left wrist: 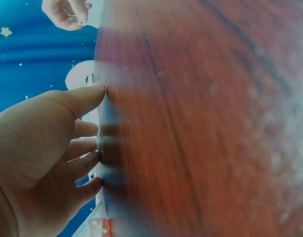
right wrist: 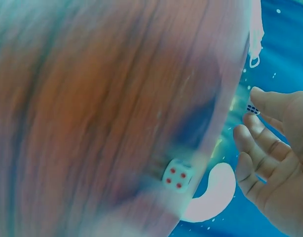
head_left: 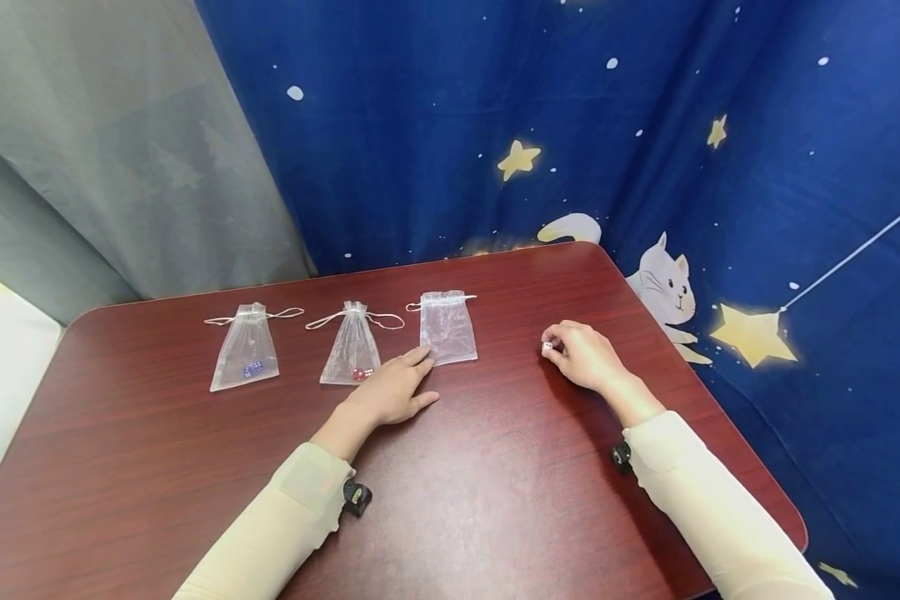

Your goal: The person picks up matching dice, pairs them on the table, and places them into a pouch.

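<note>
My right hand (head_left: 588,357) pinches a small white die (head_left: 547,347) between thumb and fingertips above the right side of the table. Dark pips show on this die in the right wrist view. Another white die (right wrist: 177,176) with red pips lies on the table by that hand; the head view does not show it. My left hand (head_left: 393,392) has its fingers spread, with fingertips on the lower left corner of a flat sheer drawstring bag (head_left: 452,335). No dice are seen in that bag.
Left of the left hand lies a sheer bag (head_left: 352,342) with red dice (head_left: 362,374) at its bottom. Farther left is a similar bag (head_left: 244,346) holding blue dice (head_left: 252,368). Both have cinched necks. The reddish-brown table (head_left: 480,475) ends against a blue curtain (head_left: 420,125).
</note>
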A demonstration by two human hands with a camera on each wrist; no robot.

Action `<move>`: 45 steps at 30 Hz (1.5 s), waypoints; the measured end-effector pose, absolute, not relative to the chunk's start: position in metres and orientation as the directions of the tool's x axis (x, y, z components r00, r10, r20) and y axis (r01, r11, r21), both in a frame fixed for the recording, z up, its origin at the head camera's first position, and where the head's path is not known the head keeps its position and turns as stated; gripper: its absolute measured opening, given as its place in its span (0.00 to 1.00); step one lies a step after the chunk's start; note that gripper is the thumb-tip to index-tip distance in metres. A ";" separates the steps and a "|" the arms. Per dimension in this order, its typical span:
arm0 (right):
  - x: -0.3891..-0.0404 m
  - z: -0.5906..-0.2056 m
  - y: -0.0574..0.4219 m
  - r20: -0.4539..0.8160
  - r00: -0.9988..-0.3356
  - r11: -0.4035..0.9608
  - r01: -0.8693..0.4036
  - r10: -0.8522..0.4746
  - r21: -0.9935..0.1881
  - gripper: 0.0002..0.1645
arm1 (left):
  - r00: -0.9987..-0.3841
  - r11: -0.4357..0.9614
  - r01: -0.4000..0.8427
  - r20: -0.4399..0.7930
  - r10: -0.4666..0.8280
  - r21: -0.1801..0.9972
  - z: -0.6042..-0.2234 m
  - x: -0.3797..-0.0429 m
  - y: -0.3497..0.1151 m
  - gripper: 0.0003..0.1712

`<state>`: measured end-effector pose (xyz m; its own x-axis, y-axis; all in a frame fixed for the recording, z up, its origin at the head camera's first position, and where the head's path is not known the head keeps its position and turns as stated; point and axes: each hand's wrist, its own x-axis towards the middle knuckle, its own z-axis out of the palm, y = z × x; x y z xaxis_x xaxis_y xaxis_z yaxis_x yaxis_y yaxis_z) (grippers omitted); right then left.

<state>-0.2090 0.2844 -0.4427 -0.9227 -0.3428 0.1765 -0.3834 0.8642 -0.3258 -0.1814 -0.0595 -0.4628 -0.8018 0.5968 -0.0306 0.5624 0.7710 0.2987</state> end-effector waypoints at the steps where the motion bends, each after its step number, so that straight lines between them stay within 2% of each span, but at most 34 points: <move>1: -0.209 -0.442 0.282 0.177 -0.922 0.862 -0.386 -0.346 -0.327 0.05 | -0.802 0.771 0.563 -0.029 0.597 0.296 -0.463 -0.181 -0.060 0.37; 26: -0.208 -0.428 0.225 0.184 -0.877 0.816 -0.481 -0.444 -0.321 0.05 | -0.807 0.779 0.550 -0.050 0.589 0.300 -0.462 -0.181 -0.060 0.38; 45: -0.197 -0.428 0.180 0.127 -0.817 0.766 -0.572 -0.562 -0.291 0.07 | -0.805 0.773 0.550 -0.047 0.592 0.317 -0.463 -0.181 -0.060 0.38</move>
<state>-0.1968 0.1801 -0.4276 -0.8173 -0.5621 0.1268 -0.5724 0.7665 -0.2913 -0.1808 -0.0596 -0.4626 -0.8048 0.5917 -0.0469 0.5497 0.7727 0.3174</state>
